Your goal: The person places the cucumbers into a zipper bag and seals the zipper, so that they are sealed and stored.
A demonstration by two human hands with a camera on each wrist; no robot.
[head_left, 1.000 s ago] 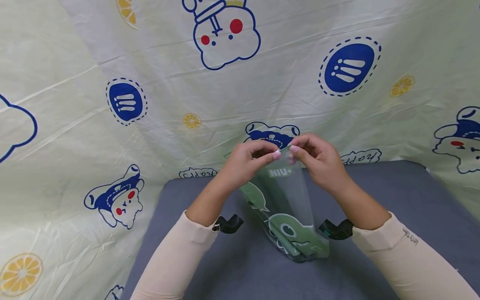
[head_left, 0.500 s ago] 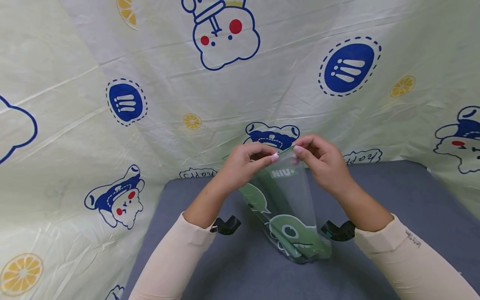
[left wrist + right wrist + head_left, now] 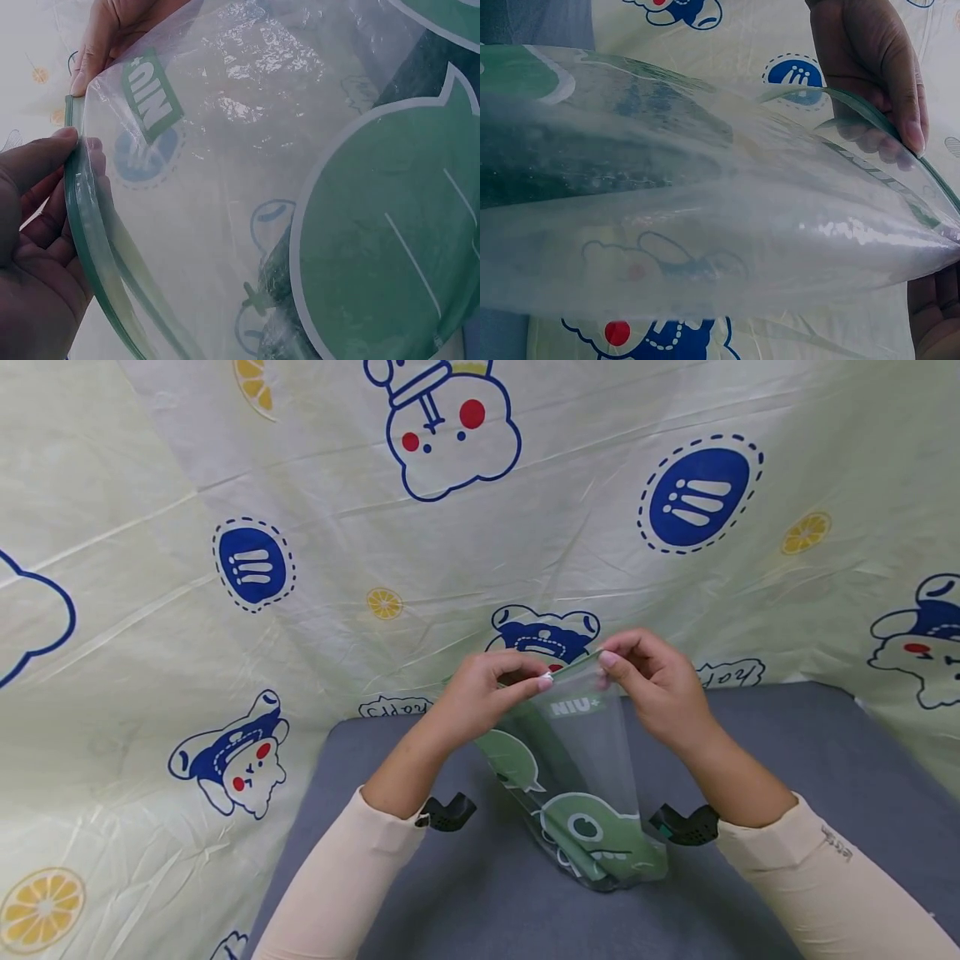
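Observation:
A clear plastic zip bag [image 3: 592, 747] printed with green cartoon shapes and "NIU+" stands upright, its base on the grey surface. My left hand [image 3: 476, 697] pinches the green strip along its top edge between thumb and fingers. At the bag's top right corner, my right hand [image 3: 663, 693] pinches the same edge. The left wrist view shows the green zip strip [image 3: 73, 187] running down past the left thumb. Inside the bag something dark green is visible through the plastic, its kind unclear. In the right wrist view the right hand [image 3: 936, 315] is mostly cut off.
The grey cloth-covered table [image 3: 360, 827] lies beneath the bag. Behind it hangs a pale sheet [image 3: 322, 460] printed with blue cartoon figures and orange slices, close beyond the hands. Black wrist cameras jut inward from both wrists.
My right hand has slid rightward with the bag's corner, and my left hand slightly left. The gap between them has widened, exposing more green strip. The bag has shifted a little right.

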